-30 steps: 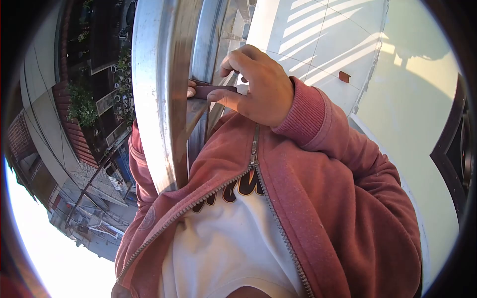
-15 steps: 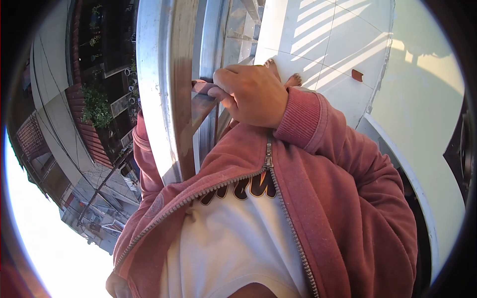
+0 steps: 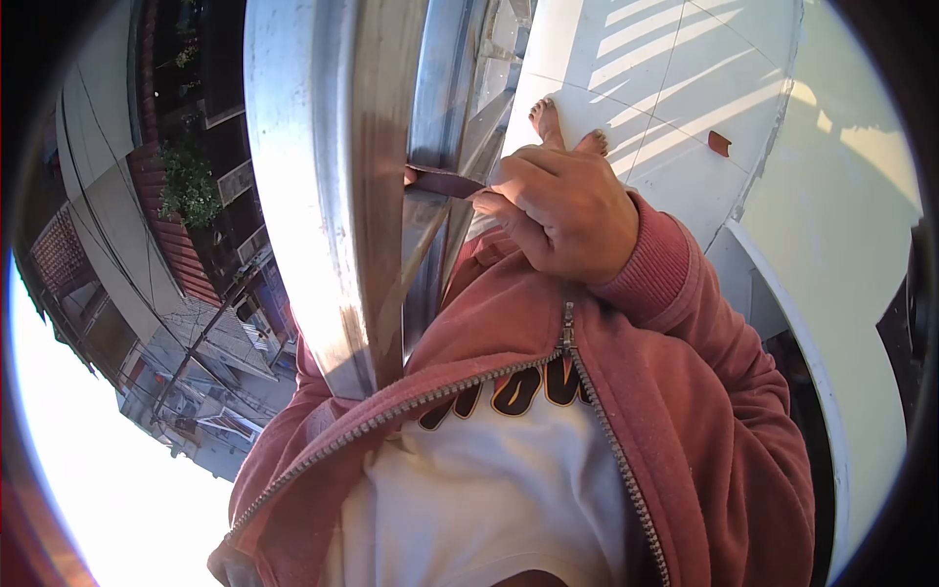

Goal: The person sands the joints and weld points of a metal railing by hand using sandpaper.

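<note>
My right hand (image 3: 572, 210) is closed, its thumb and fingers pinching the end of a narrow dark brown strip (image 3: 445, 183) that looks like sandpaper. The strip stretches left to the edge of a metal rail (image 3: 303, 196) and passes out of sight behind it. A small pinkish patch shows where the strip meets the rail; I cannot make out what it is. The rail hides my left hand and forearm, and only part of the left sleeve (image 3: 308, 362) shows beside it.
More metal framing (image 3: 445, 88) and glass stand right of the rail. My bare feet (image 3: 548, 122) are on a white tiled floor (image 3: 636, 59). A small reddish-brown piece (image 3: 720, 144) lies near the pale wall (image 3: 841, 196). Beyond the rail are buildings, wires and a leafy plant (image 3: 191, 186).
My right hand has moved right, away from the rail, and a longer stretch of the strip now shows between them. The view has shifted slightly, and less of the left sleeve shows.
</note>
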Action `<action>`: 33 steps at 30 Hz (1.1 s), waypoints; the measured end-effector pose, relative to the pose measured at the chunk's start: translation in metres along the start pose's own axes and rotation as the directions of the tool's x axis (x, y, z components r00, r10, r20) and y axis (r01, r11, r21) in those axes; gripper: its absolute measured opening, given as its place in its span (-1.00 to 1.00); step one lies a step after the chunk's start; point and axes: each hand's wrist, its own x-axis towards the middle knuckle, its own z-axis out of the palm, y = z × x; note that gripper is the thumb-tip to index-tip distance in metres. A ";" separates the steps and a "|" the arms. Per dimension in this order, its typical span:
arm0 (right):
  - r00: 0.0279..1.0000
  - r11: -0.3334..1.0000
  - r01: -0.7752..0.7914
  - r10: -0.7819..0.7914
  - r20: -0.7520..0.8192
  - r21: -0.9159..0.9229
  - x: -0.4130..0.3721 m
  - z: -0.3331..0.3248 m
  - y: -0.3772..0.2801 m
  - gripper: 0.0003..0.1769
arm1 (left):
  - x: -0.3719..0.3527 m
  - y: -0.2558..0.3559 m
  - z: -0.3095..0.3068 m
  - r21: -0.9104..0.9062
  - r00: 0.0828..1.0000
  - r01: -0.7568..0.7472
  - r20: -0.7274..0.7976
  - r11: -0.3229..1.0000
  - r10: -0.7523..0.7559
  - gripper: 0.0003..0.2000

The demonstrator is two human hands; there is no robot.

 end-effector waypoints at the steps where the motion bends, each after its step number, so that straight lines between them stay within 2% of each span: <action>1: 1.000 0.999 -0.016 0.016 0.022 -0.027 0.002 -0.002 0.001 -0.87 | 0.000 0.000 0.000 -0.002 1.000 -0.023 0.000 1.000 0.023 -0.87; 5: 0.999 0.999 0.015 -0.016 -0.033 -0.043 0.014 0.002 0.000 -0.89 | 0.014 -0.003 0.008 -0.031 0.991 -0.128 0.030 0.991 0.129 -0.88; 7: 1.000 0.997 0.005 -0.004 -0.002 0.075 0.001 -0.001 0.001 -0.88 | 0.014 -0.007 0.009 -0.049 0.986 -0.162 0.037 0.985 0.164 -0.88; 11: 0.999 0.995 0.020 -0.016 -0.035 0.098 0.002 0.003 -0.001 -0.87 | 0.004 -0.010 0.002 -0.075 0.971 -0.239 0.002 0.968 0.240 -0.89; 13: 1.000 0.999 0.028 -0.028 -0.011 0.031 0.019 0.007 -0.002 -0.79 | 0.007 -0.007 0.003 -0.085 0.958 -0.285 0.005 0.955 0.287 -0.89; 14: 1.000 0.999 0.024 -0.023 -0.017 0.030 0.017 0.004 -0.002 -0.79 | 0.008 -0.004 0.007 -0.093 0.951 -0.306 0.010 0.947 0.308 -0.90; 16: 0.996 1.000 0.000 -0.001 0.093 0.011 0.011 -0.002 -0.001 -0.86 | 0.015 0.004 0.017 -0.086 0.937 -0.339 0.055 0.937 0.344 -0.91; 17: 0.995 1.000 -0.006 0.004 0.099 0.018 0.003 -0.002 -0.003 -0.86 | 0.011 0.007 0.022 -0.078 0.929 -0.355 0.085 0.932 0.361 -0.93; 18: 0.997 1.000 -0.021 0.020 0.072 0.016 -0.004 -0.004 -0.003 -0.85 | 0.016 0.002 0.023 -0.014 0.859 -0.502 0.104 0.865 0.501 -0.93; 19: 0.998 0.999 -0.032 0.031 0.046 0.012 -0.005 -0.006 -0.003 -0.85 | 0.016 0.002 0.024 -0.012 0.858 -0.505 0.094 0.863 0.504 -0.93; 21: 0.998 1.000 -0.005 0.005 0.070 -0.006 0.009 0.001 0.000 -0.85 | 0.011 0.008 0.025 -0.067 0.917 -0.394 0.030 0.917 0.397 -0.92; 22: 0.997 0.999 0.025 -0.022 0.080 -0.039 0.015 0.001 0.002 -0.86 | 0.012 0.011 0.016 -0.084 0.944 -0.315 0.073 0.945 0.321 -0.92; 23: 0.997 0.999 0.023 -0.020 0.075 -0.042 0.014 0.001 0.002 -0.86 | 0.014 0.006 0.014 -0.084 0.943 -0.317 0.079 0.945 0.324 -0.92; 25: 0.998 1.000 -0.001 0.003 0.065 -0.026 0.010 0.002 0.000 -0.85 | 0.021 -0.002 0.016 -0.255 0.919 -0.349 0.095 0.902 0.383 -0.93; 26: 0.997 1.000 -0.009 0.010 0.071 -0.020 0.003 0.002 -0.002 -0.85 | 0.014 -0.002 0.026 -0.153 0.915 -0.395 0.015 0.906 0.402 -0.93; 27: 0.997 0.999 -0.039 0.040 0.073 -0.013 -0.006 -0.002 -0.003 -0.84 | 0.014 0.004 0.025 -0.155 0.917 -0.393 0.010 0.907 0.399 -0.93; 29: 0.995 0.998 -0.054 0.055 0.080 -0.012 -0.001 -0.003 -0.001 -0.84 | 0.017 0.013 0.023 0.021 0.878 -0.462 0.149 0.886 0.455 -0.93; 30: 0.996 0.998 -0.038 0.042 0.083 -0.042 0.007 -0.001 -0.001 -0.84 | 0.015 0.013 0.026 -0.049 0.910 -0.402 0.090 0.914 0.405 -0.93; 31: 0.997 0.997 -0.025 0.031 0.077 -0.078 0.013 0.001 0.000 -0.85 | 0.014 0.001 0.015 -0.049 0.908 -0.404 0.095 0.913 0.407 -0.93; 32: 0.997 0.996 -0.030 0.036 0.073 -0.079 0.014 0.005 -0.001 -0.85 | 0.013 -0.020 -0.004 -0.160 0.937 -0.320 0.092 0.934 0.337 -0.93; 33: 0.999 0.999 -0.030 0.031 0.038 -0.017 0.015 0.009 -0.002 -0.85 | 0.019 -0.012 -0.003 -0.268 0.959 -0.230 0.099 0.935 0.265 -0.92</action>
